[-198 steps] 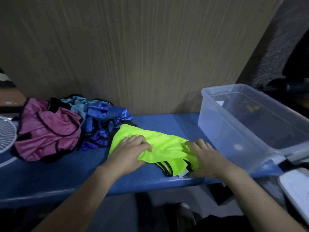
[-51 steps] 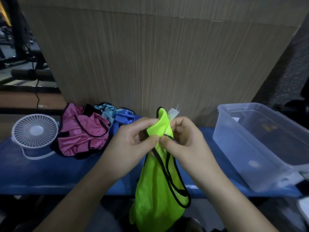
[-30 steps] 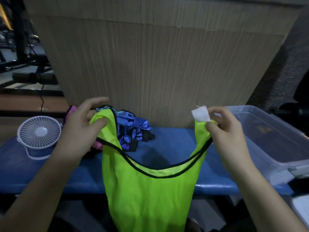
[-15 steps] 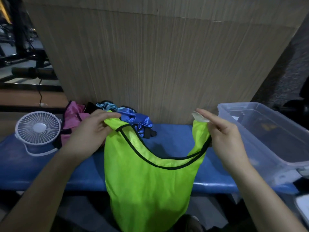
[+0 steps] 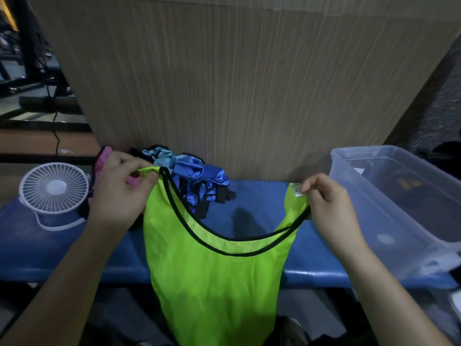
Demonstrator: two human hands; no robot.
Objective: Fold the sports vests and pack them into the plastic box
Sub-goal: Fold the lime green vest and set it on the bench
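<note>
Progress looks early: nearest the camera, a neon-green mesh sports vest with black trim (image 5: 214,283) hangs unfolded in the air, its body draping down past the front edge of the blue padded bench (image 5: 74,255). The left hand (image 5: 119,196) pinches one shoulder strap between thumb and curled fingers (image 5: 149,177), and the right hand (image 5: 331,203) grips the other strap the same way, just beside a small white label at the strap's top. The neckline sags in a curve between the two hands, so the vest is spread open but no fold has been made in it.

Further back on the bench lies a crumpled heap of shiny blue and light-blue vests (image 5: 197,178), and a pink vest (image 5: 106,156) shows only partly behind the left hand (how many garments are in the heap cannot be told). None of these looks folded.

To the right, the clear plastic storage box (image 5: 374,208) sits on the bench end with no lid on it; no vest is visible inside, though dim shapes show through its walls. A small white desk fan (image 5: 53,189) stands at the far left, and a tall wood-grain panel (image 5: 237,83) rises behind everything.

By my reading, every vest remains to be folded and packed.
</note>
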